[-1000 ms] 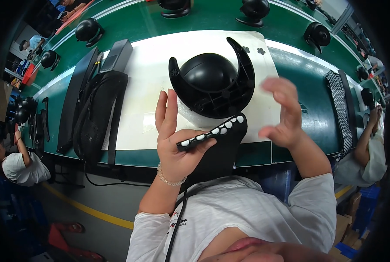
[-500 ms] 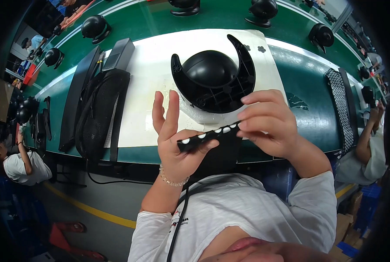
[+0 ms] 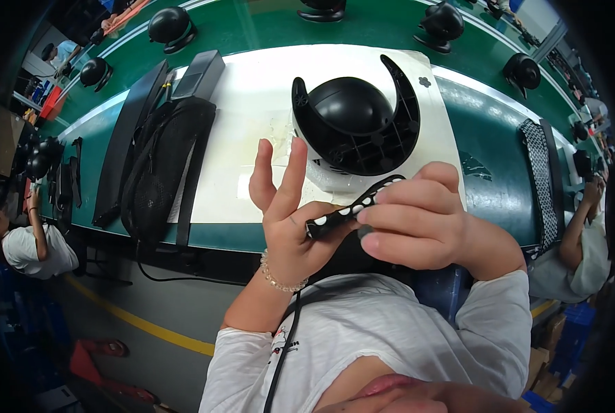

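Note:
A narrow black strip with a row of white round dots (image 3: 342, 216) is pinched by my left hand (image 3: 297, 230) between thumb and palm side, while two of its fingers point up. My right hand (image 3: 424, 220) is closed at the strip's far end. A small dark round piece (image 3: 365, 233) shows at its fingertips; its exact kind is unclear. Beyond both hands, a glossy black dome (image 3: 352, 107) sits within a black crescent-shaped base (image 3: 383, 151) with ribs and holes. Clear wrapping (image 3: 328, 180) lies under it.
A white board (image 3: 245, 117) covers the green bench (image 3: 490, 138). Black mesh pouch (image 3: 166, 165) and grey box (image 3: 201, 74) stand left; a checked strip (image 3: 538, 186) lies right. Several black domed units line the far belt. Co-workers sit at both sides.
My right hand has come nearer, its fingers curling in, and the dark round piece now shows at its tips. The strip tilts up more steeply. The bench scene has shifted slightly right in view.

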The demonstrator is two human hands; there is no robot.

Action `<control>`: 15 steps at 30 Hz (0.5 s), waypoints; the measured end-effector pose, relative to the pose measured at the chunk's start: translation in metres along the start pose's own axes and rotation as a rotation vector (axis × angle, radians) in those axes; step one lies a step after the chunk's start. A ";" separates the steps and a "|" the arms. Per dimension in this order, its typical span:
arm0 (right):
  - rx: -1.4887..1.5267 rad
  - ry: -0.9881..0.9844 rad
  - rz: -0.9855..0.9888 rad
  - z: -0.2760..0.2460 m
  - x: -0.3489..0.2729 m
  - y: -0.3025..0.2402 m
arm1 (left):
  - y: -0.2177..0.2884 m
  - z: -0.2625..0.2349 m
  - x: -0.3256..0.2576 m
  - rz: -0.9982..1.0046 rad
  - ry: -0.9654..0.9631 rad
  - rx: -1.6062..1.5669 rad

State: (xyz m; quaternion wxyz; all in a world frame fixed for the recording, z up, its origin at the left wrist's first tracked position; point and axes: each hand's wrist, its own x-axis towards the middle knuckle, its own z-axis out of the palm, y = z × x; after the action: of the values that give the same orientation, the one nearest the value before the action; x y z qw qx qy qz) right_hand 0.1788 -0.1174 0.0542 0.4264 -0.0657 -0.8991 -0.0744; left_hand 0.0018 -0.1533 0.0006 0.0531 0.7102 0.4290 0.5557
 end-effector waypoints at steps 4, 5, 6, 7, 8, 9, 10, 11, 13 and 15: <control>0.135 -0.034 0.069 -0.001 0.000 0.001 | 0.003 -0.001 0.003 0.000 0.008 -0.003; 0.145 0.017 0.014 0.002 0.001 0.001 | 0.003 -0.002 0.003 0.001 0.011 0.010; 0.155 0.069 -0.040 0.005 0.002 0.001 | -0.002 0.001 0.002 -0.021 0.021 -0.012; 0.163 0.075 -0.052 0.006 0.006 0.002 | -0.006 0.002 0.000 -0.042 0.031 -0.033; 0.183 0.052 0.008 0.005 0.008 0.003 | -0.003 0.000 0.001 -0.021 0.022 0.002; 0.202 0.029 0.069 0.004 0.009 0.004 | -0.002 0.000 0.003 -0.019 0.021 -0.002; 0.200 0.080 0.166 0.006 0.009 0.002 | -0.002 0.000 0.004 -0.002 0.023 0.004; 0.205 0.078 0.164 0.006 0.009 0.002 | -0.001 0.000 0.003 0.010 0.029 0.019; 0.151 -0.026 0.181 0.004 0.006 0.004 | 0.000 0.001 0.003 -0.003 0.032 0.019; 0.168 -0.077 0.150 -0.001 0.006 0.003 | 0.000 0.000 0.001 -0.009 0.003 0.043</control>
State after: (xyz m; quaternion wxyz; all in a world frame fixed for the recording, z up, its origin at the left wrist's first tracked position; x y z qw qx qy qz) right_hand 0.1757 -0.1144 0.0597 0.3998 -0.0996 -0.9105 0.0356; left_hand 0.0021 -0.1521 0.0014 0.0397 0.7082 0.4442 0.5473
